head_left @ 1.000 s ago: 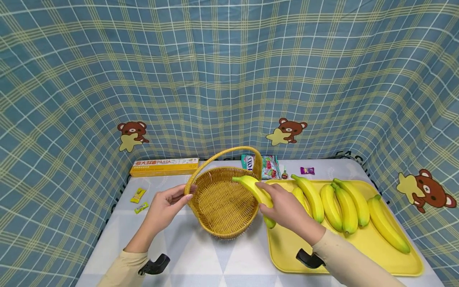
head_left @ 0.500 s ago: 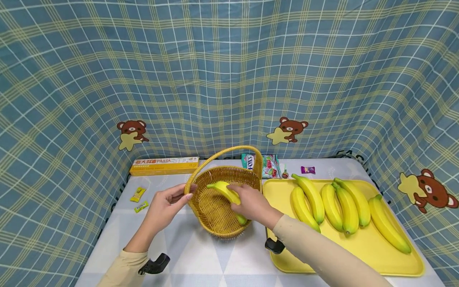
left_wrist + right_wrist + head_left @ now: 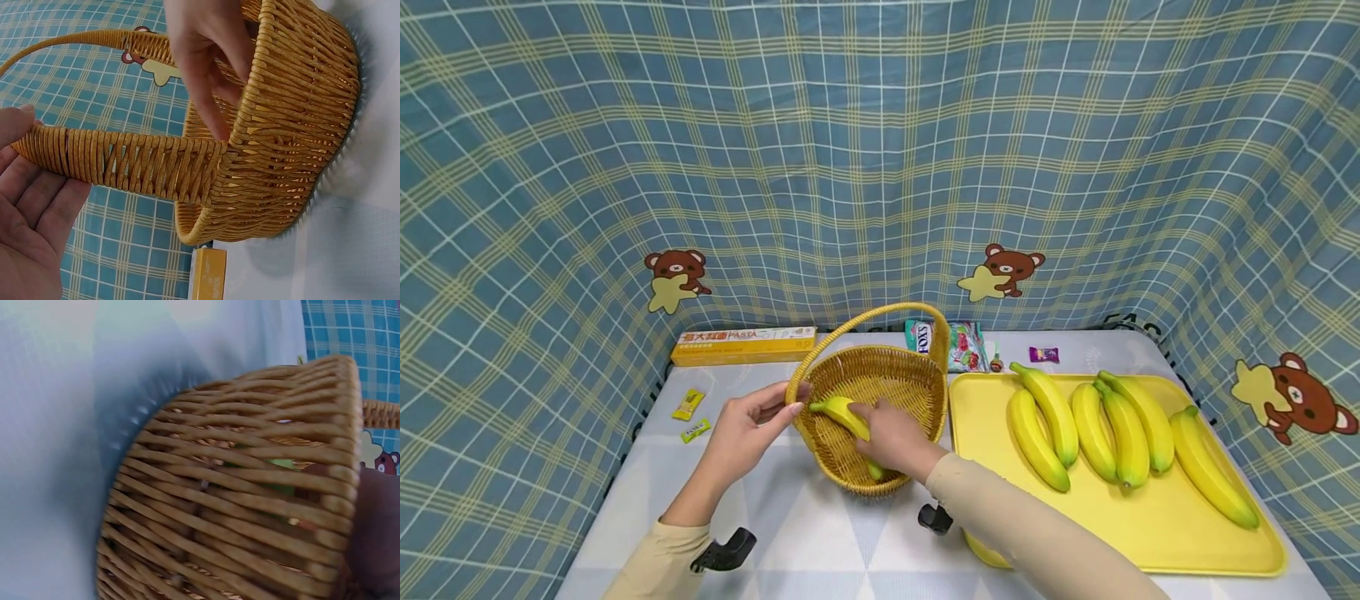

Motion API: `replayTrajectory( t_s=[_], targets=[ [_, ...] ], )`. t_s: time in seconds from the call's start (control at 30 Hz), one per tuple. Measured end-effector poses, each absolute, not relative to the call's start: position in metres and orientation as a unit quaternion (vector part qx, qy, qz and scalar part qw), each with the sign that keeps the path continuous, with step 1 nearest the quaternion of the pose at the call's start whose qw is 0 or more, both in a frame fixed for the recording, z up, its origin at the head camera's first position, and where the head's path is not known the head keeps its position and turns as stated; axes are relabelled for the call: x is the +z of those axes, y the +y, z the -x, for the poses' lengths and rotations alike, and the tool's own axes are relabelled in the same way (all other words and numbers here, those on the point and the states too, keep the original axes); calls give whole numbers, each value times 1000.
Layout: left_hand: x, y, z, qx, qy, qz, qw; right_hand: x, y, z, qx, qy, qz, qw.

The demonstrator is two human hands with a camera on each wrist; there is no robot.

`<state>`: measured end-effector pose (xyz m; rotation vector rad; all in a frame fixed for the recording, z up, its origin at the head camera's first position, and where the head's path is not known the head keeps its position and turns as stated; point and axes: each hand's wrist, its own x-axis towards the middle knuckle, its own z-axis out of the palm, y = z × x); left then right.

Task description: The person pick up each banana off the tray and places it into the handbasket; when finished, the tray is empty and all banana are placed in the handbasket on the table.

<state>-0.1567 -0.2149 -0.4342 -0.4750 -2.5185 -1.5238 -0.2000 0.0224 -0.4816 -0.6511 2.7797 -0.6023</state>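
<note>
- Here's the left hand at the near-left side of the handle, thumb on one face and fingers behind the other, pinching the wicker.
- And the right hand is down inside the basket, thumb and fingers wrapped over a banana, gripping it around the middle!
- That banana lies slantwise within the rim, stem pointing to the far left, lower tip showing just below the hand; whether it touches the woven bottom, I cannot tell.
- The basket stands upright on the pale table, its handle arching overhead.
- From the left wrist, we see the right hand's fingers dipping past the rim; from the right wrist, the weave hides most of the grip, only a patch of green peeking through.
- Over to the right, the yellow tray sits just beside the basket, carrying six bananas, the rightmost a little apart.
- At the back, a pasta box on the left, a candy bag behind the basket, a purple wrapped sweet behind the tray.
- Two yellow-green sweets lie left of the left hand.
</note>
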Motion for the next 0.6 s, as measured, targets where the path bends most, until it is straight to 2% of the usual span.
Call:
replayTrajectory(
  t_s=[0.6],
  targets=[
    [-435,-215,157,-520,-834,165,80,-489,23,197,-205,944,230,115]
  ],
)
